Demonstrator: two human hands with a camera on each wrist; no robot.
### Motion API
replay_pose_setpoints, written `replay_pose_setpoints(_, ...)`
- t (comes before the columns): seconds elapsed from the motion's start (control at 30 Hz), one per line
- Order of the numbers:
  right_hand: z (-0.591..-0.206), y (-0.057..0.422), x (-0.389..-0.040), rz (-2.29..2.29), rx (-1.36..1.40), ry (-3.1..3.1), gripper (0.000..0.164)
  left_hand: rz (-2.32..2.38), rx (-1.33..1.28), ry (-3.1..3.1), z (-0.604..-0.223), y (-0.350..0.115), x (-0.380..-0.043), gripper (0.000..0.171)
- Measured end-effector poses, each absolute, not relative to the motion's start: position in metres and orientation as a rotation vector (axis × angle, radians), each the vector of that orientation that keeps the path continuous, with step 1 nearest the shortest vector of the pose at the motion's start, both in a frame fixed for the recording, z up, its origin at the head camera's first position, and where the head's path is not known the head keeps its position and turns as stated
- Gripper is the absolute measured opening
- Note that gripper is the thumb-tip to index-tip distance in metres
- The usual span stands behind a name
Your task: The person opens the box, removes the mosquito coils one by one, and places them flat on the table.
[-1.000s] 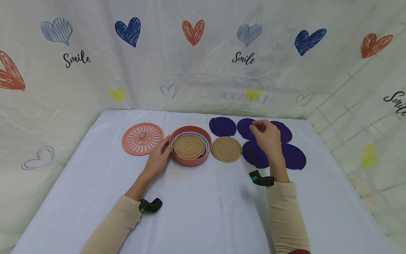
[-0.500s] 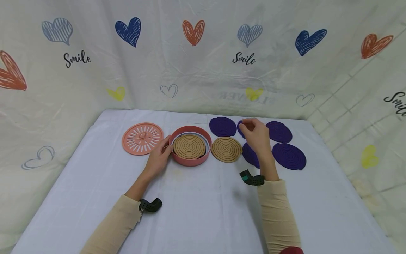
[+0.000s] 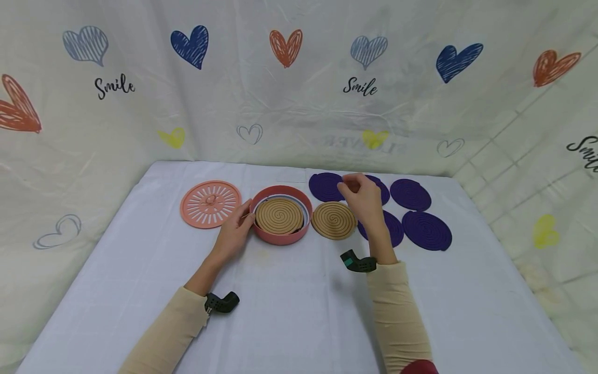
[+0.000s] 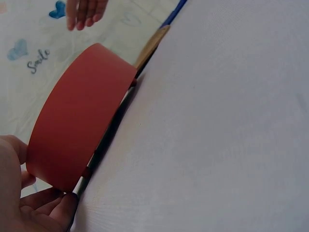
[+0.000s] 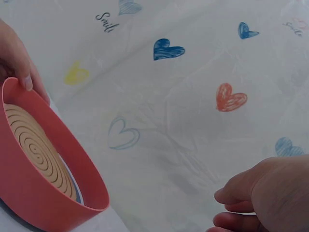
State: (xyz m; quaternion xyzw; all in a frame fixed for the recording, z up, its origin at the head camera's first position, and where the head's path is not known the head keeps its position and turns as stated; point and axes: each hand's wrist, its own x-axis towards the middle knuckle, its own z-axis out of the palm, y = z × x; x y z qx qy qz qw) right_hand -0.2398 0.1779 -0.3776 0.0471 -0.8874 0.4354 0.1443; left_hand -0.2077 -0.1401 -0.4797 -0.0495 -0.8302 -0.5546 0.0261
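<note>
My left hand (image 3: 233,232) grips the left side of a round coral-red mosquito coil holder (image 3: 280,239). In the left wrist view its thumb and fingers (image 4: 54,212) meet the holder's wall at the lower end. Inside lies a tan mosquito coil (image 3: 279,215), with a pale rim and a dark bit showing beneath. A second tan mosquito coil (image 3: 334,221) lies flat just right of the holder. My right hand (image 3: 366,201) is raised over the far right side of that coil, fingers loosely bent. In the right wrist view nothing shows between its thumb and fingers (image 5: 236,186).
Several purple mosquito coils (image 3: 427,230) lie flat across the back right. The holder's slotted coral lid (image 3: 198,217) rests left of my left hand. A white cloth (image 3: 299,311) covers the table, and a heart-printed curtain (image 3: 317,104) hangs behind it.
My right hand has moved left, from above the purple coils toward the second tan coil, uncovering purple coils behind it. My left hand and the holder have stayed put.
</note>
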Motion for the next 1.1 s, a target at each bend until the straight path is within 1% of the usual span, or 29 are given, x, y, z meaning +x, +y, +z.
replay_pose_setpoints(1.1,-0.390,0.124,-0.248,1.270,0.254,-2.644,0.036,-1.718,-0.149,-2.577,-0.476,-0.140,-0.206,0.055)
